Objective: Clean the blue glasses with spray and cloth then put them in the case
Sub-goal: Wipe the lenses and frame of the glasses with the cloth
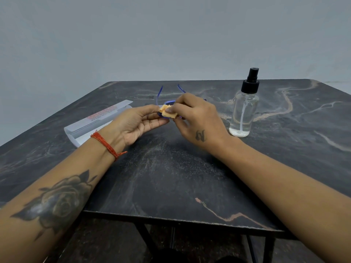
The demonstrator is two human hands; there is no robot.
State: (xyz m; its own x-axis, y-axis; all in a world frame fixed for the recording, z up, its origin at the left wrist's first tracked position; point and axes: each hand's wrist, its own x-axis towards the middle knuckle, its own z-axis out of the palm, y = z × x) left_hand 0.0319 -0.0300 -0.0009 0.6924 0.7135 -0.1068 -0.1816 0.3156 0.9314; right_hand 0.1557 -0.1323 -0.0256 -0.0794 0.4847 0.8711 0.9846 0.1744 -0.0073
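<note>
Glasses (167,102), blue, held up over the table (171,177) between both hands: left hand (136,124) grips the frame's left end, right hand (191,114) pinches the orange cloth (168,112) around a lens. Risks, as I judge them: too much pinch twists the frame or flexes a temple; thin left grip could let it drop. Case (98,120) lies open at left, spray bottle (245,109) stands at right, both well apart. Lenses mostly hidden by cloth and fingers, so can't tell if they're wet or clean; case print unreadable.
</note>
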